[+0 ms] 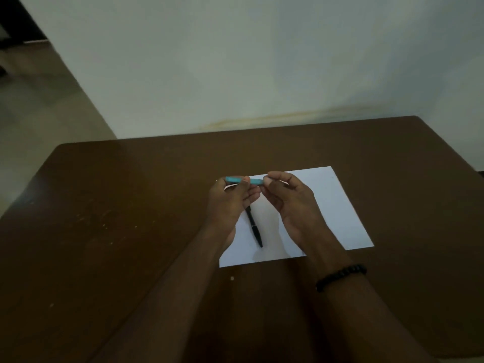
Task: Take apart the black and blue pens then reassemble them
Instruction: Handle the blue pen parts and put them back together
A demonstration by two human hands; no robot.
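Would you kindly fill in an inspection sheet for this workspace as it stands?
Surface: brown table, a few pale specks on it.
Job's things: blue pen held level above the white paper; black pen lying on the paper.
Clutter: nothing seen.
Hands: left hand and right hand each pinch one end of the blue pen; beaded bracelet on the right wrist.
Cables: nothing seen.
Surroundings: pale wall behind, floor to the left.

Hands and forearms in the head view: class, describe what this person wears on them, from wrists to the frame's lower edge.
Both forearms are bare, with no sleeves showing anywhere up to the frame's lower edge. The right wrist carries a bracelet of round black beads. The left hand and right hand are ungloved, and no rings, watch or other markings can be made out in the dim light.
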